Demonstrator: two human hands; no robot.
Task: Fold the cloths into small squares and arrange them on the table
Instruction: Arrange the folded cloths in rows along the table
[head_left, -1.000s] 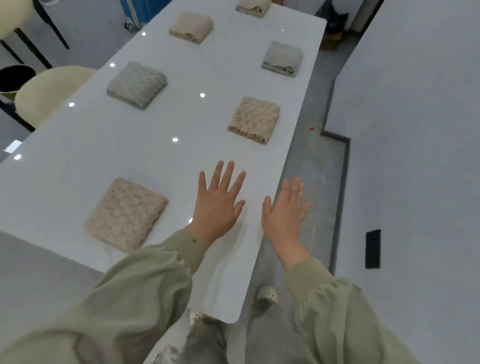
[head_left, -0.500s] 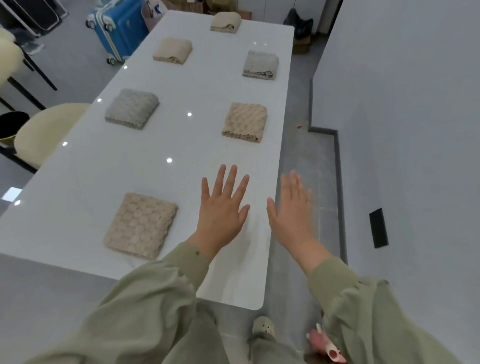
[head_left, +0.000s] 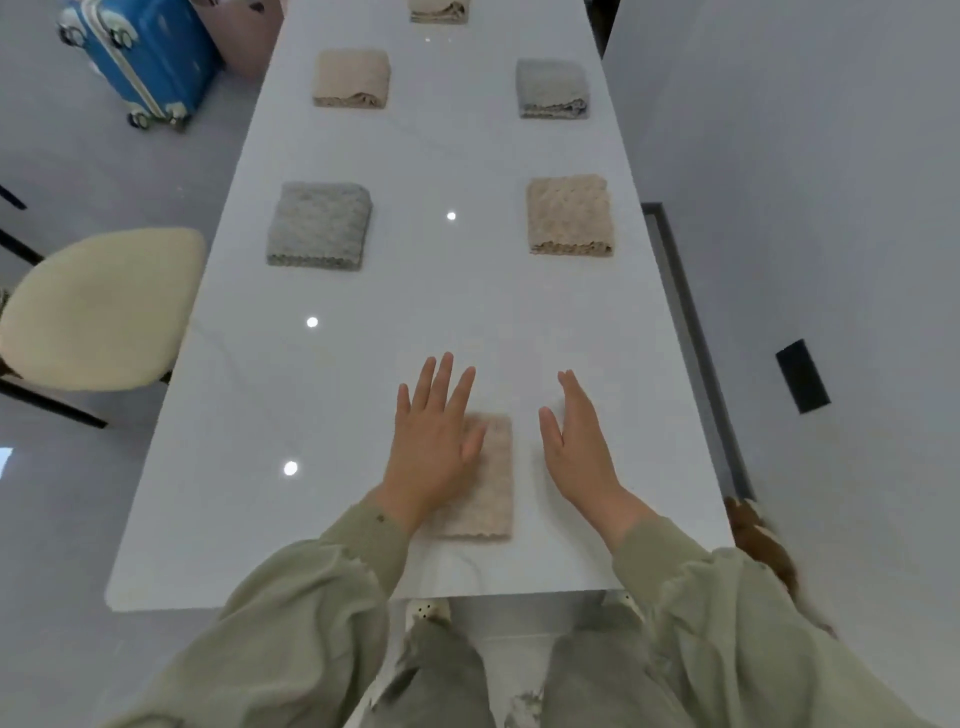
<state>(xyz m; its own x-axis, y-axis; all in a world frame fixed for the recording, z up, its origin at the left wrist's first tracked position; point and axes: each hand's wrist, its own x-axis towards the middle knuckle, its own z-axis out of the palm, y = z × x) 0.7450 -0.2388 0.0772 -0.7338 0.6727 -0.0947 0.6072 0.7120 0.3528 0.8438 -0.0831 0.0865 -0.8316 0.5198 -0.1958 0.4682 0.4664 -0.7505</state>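
One folded beige cloth (head_left: 493, 478) lay at the near edge of the table (head_left: 337, 374), looking soft and light, best pinched at a corner; left hand (head_left: 434, 447) flat over it, right hand (head_left: 576, 452) beside, fingers straight, holding nothing

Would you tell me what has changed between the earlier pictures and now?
The person stepped leftward to face the table end-on. The left hand, earlier over bare tabletop, now lies over the near beige cloth. The right hand moved from past the table's edge to beside that cloth. Nothing was gripped or released. Both hands stay open, and the other cloths kept their places.
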